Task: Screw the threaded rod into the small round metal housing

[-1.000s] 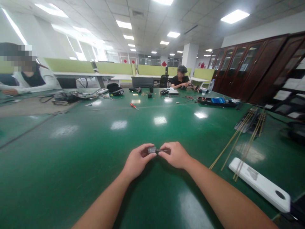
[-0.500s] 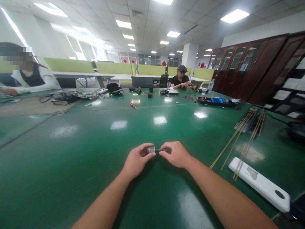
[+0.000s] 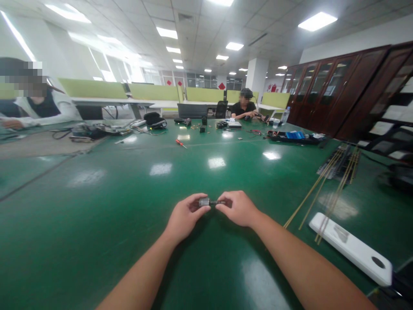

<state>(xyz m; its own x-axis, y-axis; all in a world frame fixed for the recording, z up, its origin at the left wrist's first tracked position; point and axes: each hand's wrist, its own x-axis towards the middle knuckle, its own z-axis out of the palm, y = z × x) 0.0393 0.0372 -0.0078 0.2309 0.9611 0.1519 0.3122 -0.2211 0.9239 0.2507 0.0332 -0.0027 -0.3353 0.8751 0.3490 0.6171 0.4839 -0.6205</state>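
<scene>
Left hand (image 3: pixel 184 217) pinches cylinder (image 3: pixel 204 202), right hand (image 3: pixel 240 209) its three-o'clock shaft (image 3: pixel 213 202); likely stiff, light, slick, best held by the cylinder's sides.

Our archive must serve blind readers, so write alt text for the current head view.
A person's left hand grips a small silver cylinder while the right hand pinches a dark shaft in line with it, over a green table. Thin yellow rods and a long white object lie to the right, an orange-handled screwdriver farther back.
</scene>
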